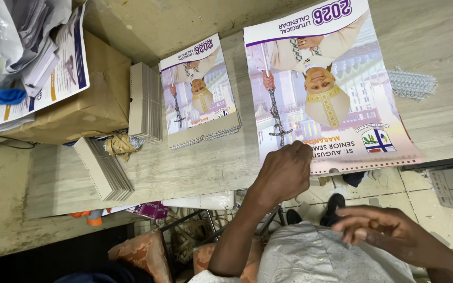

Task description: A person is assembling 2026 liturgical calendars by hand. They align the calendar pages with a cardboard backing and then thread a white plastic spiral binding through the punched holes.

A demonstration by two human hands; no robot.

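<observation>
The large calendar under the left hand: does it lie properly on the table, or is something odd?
The large calendar lies askew, and its punched edge overhangs the table edge near the left hand.

calendar stack [200,97] left of calendar sheet [336,89] (on table [195,167])

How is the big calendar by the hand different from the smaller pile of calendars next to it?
The big calendar looks larger than the smaller calendar stack. The big calendar overhangs the table's near edge, while the stack lies wholly on it. The left hand presses the big calendar's lower corner; nothing touches the stack. The right hand touches neither. Both show the same cover picture, upside down from here.
</observation>
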